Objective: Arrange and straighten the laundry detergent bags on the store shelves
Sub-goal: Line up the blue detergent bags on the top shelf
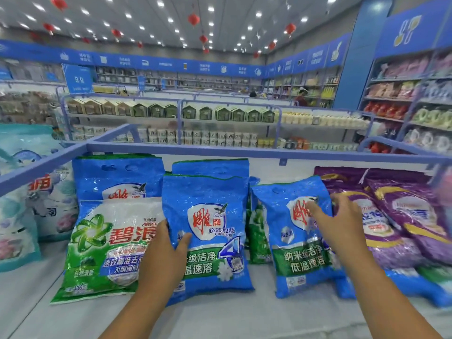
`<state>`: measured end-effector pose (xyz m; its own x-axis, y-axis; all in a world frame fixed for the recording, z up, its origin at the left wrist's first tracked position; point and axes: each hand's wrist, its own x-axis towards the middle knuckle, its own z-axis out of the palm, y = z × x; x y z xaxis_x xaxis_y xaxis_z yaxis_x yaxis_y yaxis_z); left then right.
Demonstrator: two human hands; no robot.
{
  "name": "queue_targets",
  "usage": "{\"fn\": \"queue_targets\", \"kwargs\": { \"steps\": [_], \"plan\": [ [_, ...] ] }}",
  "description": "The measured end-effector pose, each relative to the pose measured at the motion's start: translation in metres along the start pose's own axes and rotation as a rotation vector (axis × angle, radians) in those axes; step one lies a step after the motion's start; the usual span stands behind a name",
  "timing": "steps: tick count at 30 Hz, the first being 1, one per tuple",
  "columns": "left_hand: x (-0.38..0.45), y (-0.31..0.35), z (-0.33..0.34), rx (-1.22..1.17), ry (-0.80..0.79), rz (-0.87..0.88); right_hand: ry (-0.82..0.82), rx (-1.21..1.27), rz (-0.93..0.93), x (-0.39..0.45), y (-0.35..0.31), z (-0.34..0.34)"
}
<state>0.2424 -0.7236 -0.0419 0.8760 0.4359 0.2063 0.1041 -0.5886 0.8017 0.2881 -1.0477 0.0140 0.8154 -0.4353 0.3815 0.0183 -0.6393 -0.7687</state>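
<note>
Straightening in hand: 2 blue detergent bags are being squared up on the white shelf (220, 321) at once, 1 under each hand.
Left hand: the left hand (163, 250), lower centre of the frame, grips the left edge of the middle blue bag (210, 231), thumb on the front and fingers curled round the side.
Right hand: the right hand (342, 223), right of centre, lies on the right blue bag (296, 236) with fingers spread and nearly straight, pressing its upper right part; it is slightly blurred.
Middle blue bag: leans back against another blue bag behind it, roughly upright, and overlaps the right edge of the green-and-white bag (97, 250).
Right blue bag: tilted, top leaning toward the left, touching the purple bags (396, 216) at the right of the frame.
Other stock: a pale blue bag (17, 216) stands at the far left, beyond the blue shelf rail (171, 146).
Step judged: mid-task; this row looks uneven, with faces at different angles.
Next move calls for: turning the right blue bag upright to match the middle one, then closing the gap between them without toppling the purple bags.
</note>
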Motion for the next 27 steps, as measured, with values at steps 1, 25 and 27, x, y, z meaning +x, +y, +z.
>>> {"fn": "queue_targets", "kwargs": {
  "steps": [1, 25, 27],
  "plan": [
    [-0.002, 0.003, 0.001, 0.006, 0.011, 0.001, -0.111, 0.059, 0.095, 0.004, 0.012, 0.0],
    [0.008, -0.076, -0.094, 0.358, 0.361, -0.257, -0.372, 0.886, 0.032, -0.086, -0.089, 0.024],
    [0.012, -0.082, -0.1, 0.174, 0.328, -0.316, -0.348, 0.791, -0.002, -0.104, -0.097, 0.055]
  ]
}}
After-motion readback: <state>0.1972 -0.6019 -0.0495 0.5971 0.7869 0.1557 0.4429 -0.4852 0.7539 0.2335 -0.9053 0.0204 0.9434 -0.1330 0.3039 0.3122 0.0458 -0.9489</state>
